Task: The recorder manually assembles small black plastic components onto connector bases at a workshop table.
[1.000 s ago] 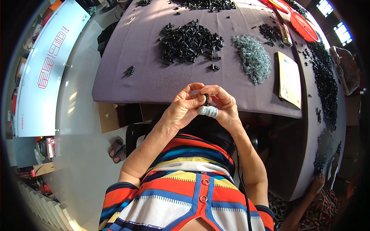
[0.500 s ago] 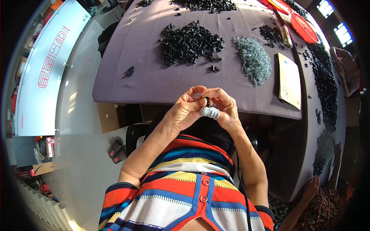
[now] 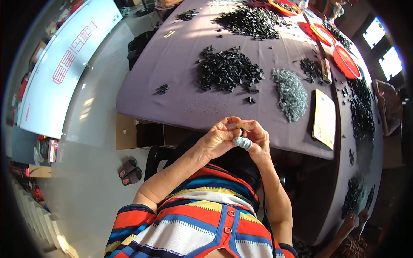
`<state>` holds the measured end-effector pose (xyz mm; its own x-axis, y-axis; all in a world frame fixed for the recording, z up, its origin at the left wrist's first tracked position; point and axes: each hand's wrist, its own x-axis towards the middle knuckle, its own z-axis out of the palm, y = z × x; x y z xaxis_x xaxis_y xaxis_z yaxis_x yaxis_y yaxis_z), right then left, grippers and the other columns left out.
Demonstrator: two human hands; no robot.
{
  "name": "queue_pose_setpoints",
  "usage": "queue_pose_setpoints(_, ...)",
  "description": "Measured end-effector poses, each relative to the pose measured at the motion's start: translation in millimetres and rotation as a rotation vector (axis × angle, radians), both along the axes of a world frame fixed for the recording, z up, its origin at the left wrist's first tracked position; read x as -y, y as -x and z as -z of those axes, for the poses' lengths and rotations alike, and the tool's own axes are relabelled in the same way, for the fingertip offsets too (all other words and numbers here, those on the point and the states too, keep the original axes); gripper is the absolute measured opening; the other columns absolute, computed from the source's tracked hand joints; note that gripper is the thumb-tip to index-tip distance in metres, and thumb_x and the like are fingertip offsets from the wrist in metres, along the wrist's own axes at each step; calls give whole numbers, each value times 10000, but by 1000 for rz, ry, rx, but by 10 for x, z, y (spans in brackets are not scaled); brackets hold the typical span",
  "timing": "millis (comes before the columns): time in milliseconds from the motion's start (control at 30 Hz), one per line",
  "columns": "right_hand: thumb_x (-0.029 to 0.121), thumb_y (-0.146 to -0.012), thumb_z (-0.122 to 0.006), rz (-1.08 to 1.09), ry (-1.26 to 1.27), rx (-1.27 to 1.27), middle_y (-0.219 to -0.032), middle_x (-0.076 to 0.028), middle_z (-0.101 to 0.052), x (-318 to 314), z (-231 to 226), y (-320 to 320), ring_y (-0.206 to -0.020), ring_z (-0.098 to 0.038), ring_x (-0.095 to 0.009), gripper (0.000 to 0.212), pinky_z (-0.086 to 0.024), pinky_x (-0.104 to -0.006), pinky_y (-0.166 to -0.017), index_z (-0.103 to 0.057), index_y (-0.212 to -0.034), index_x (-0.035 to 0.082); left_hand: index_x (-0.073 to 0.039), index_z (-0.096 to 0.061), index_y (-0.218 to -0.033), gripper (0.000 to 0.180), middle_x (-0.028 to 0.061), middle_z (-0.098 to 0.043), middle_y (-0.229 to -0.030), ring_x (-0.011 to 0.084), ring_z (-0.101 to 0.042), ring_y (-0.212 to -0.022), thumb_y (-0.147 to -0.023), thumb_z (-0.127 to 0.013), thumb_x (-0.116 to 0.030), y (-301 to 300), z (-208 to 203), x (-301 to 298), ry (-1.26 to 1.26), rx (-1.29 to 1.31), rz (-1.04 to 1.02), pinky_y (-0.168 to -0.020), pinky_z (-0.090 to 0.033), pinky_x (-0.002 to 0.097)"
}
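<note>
Held just above the near edge of the surface point(image 3: 180, 103), the left hand point(image 3: 217, 142) and right hand point(image 3: 257, 139) pinch a small black part point(image 3: 241, 131) together, each grip closed tight, best kept steady and aligned.

Colours at the worktop
Purple worktop point(image 3: 180, 99); black parts heap point(image 3: 228, 71); grey heap point(image 3: 291, 93); red trays point(image 3: 346, 62); red-blue-white striped dress point(image 3: 206, 215).
</note>
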<state>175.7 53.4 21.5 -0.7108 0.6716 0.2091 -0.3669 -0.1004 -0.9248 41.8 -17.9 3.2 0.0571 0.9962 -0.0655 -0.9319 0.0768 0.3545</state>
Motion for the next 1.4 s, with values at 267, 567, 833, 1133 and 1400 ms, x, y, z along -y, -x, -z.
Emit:
queue_pose_setpoints(267,6,-716,-710,-66,-9,-3,-1059,-46,-579,7,16,8,-900,-533,-92,350,-433,-231,-796,-581,-1041,8,-81,-485,-1081,333,65,-597,-938,172,-606,-873,-797,-638,2,71,-80,-2,156,-180,-69,-790,-486,323)
queue_pose_setpoints(567,26,-853,-577,177,-78,175,-1033,-59,-592,-118,141,-80,-922,-557,-127,285,-494,-272,-781,-530,-1134,5,-14,-593,-846,122,97,-635,-714,180,-602,-615,-750,-649,-64,1088,-363,25,258,-1731,-966,-570,-472,297)
queue_pose_setpoints(833,-90,-801,-587,151,-146,298,-912,-33,-613,-52,88,-9,-874,-591,-103,251,-476,-239,-791,-565,-1033,4,-66,-597,-829,160,74,-588,-738,289,-545,-771,-694,-681,-50,1689,-44,129,279,-2287,-1100,-719,-430,388)
queue_pose_setpoints(1133,-93,-789,-587,158,-270,298,-908,-50,-603,-97,192,-32,-856,-597,-115,259,-491,-243,-757,-568,-1029,1,-118,-563,-979,214,96,-513,-974,321,-484,-952,-800,-629,-215,1779,50,68,431,-2592,-966,-787,-396,475)
queue_pose_setpoints(1400,-123,-742,-548,173,-369,348,-868,-67,-604,-77,104,-24,-825,-596,-125,265,-467,-232,-754,-582,-975,0,-36,-449,-902,204,188,-524,-897,352,-625,-712,-898,-500,-233,1811,68,-83,813,-2630,-768,-590,-516,439)
